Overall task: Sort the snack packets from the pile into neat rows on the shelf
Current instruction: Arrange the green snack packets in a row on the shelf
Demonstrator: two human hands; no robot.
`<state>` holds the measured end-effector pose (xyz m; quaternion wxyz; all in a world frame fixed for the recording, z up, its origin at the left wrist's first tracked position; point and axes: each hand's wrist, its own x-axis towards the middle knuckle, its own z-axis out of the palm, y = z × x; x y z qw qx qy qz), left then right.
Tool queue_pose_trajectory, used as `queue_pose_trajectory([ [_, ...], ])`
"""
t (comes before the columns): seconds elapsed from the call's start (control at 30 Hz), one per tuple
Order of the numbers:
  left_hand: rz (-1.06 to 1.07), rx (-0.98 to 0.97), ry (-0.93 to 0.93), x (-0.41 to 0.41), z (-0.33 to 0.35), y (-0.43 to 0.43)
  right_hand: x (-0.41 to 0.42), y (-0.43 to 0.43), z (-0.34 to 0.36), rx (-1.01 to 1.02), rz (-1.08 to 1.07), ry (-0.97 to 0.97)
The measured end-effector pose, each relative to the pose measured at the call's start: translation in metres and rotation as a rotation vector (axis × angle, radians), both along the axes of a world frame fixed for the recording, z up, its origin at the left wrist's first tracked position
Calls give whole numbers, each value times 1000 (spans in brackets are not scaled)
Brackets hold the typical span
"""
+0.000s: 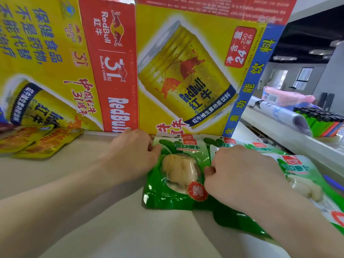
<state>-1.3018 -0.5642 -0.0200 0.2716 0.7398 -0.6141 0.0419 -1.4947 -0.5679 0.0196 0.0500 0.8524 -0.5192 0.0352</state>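
You are in the placing step: the green packet (pixel 173 183) lies flat on the beige shelf (pixel 89 183), just in front of the printed cardboard cartons (pixel 186 67), at the left end of a green row. Your left hand (pixel 130 155) curls its fingers onto the packet's upper left edge and pinches it. Your right hand (pixel 242 175) sits knuckled over the right edge with the thumb against the film, but the fingertips are hidden, so I cannot tell whether it truly grips. The neighbouring green packets (pixel 301 170) overlap to the right and slant somewhat, so the next move, I judge, calls for nudging this one parallel to them and letting go without dragging it. The film is glossy, slick and crinkled, with a clear window over a pale lumpy filling, so expect it to slide and buckle. The yellow packets (pixel 41 142) lie well apart to the left, flat and shiny
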Motion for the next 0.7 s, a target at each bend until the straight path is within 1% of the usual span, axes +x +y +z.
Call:
queue_pose_trajectory([
  [0.1,12,20,-15,-1,-1,1,-4,-2,-2,-9,0,-19],
  [0.2,42,33,-73,-3,-2,2,-5,-5,-7,-12,-16,-46],
  [0.27,60,16,-110,-3,-1,3,-7,-7,-9,-25,-23,-71],
  [0.43,93,-69,-125,-5,3,10,-10,-7,-6,-75,-53,-86],
  [0.5,41,-110,-155,-7,4,13,-10,-5,-4,-101,-58,-111],
  [0.6,-160,-140,-180,-11,5,17,-10,-1,-2,-120,-24,-186],
  [0.63,-230,-135,-168,-13,4,17,-10,0,-2,-108,-12,-189],
  [0.7,-332,-86,-150,-17,2,19,-11,1,-1,-80,-4,-135],
])
